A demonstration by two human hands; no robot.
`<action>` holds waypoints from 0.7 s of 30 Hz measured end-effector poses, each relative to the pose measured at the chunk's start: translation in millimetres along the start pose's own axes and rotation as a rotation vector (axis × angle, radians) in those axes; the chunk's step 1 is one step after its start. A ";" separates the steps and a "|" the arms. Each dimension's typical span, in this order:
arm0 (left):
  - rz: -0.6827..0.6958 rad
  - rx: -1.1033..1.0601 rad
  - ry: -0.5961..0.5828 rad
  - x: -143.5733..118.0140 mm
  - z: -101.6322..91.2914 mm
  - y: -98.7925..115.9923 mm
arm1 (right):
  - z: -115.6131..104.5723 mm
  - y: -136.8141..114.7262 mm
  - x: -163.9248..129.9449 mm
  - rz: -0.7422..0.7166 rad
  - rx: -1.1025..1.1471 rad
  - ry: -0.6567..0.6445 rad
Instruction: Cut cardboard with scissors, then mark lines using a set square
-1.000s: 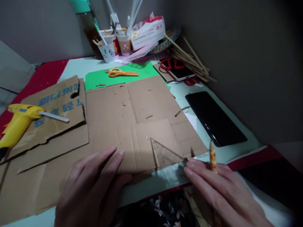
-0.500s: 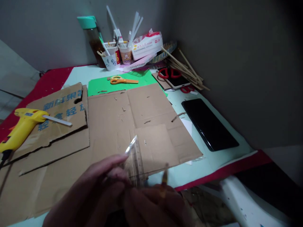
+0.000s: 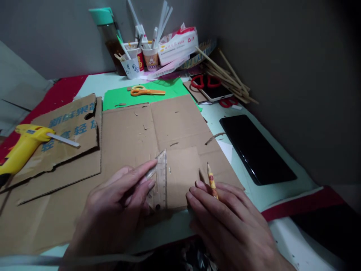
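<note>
A clear plastic set square rests against a small cardboard piece, its straight marked edge running away from me. My left hand grips the set square from the left, thumb and index finger on it. My right hand is at the small piece's right side, fingertips near its front corner. Tucked between its fingers is a yellow patterned pencil, point up and away from the cardboard. Beneath lies a large creased cardboard sheet with small scraps on it.
A yellow glue gun lies on printed cardboard at left. Orange scissors sit on green sheet. A black phone is at right. Behind stand a bottle, cups and wooden sticks.
My hands have moved apart, the right one going rightward with the pencil. The set square has come down from a tilt onto the cardboard. The view has shifted slightly.
</note>
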State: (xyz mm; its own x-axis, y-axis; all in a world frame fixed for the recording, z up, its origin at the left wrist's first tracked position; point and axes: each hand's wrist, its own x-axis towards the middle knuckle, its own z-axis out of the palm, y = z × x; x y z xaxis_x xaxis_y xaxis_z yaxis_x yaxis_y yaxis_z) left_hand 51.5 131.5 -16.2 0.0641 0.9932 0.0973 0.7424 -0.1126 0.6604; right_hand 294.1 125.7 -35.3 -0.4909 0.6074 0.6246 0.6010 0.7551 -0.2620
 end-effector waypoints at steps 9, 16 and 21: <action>0.189 0.250 0.064 16.1 -6.0 12.7 | 4.5 -0.7 -7.0 0.063 0.041 0.023; 0.285 0.303 0.083 25.3 -4.2 19.7 | 12.2 3.1 -10.9 -0.024 -0.075 0.066; 0.262 0.274 0.056 26.6 -3.9 25.0 | 12.3 2.0 -14.0 -0.048 -0.119 0.005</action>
State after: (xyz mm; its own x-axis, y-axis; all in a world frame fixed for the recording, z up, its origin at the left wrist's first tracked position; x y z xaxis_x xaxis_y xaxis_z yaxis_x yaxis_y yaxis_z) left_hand 69.2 154.9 5.8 0.2447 0.9277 0.2821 0.8569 -0.3431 0.3848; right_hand 294.4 121.8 -53.7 -0.5179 0.5700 0.6379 0.6476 0.7485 -0.1430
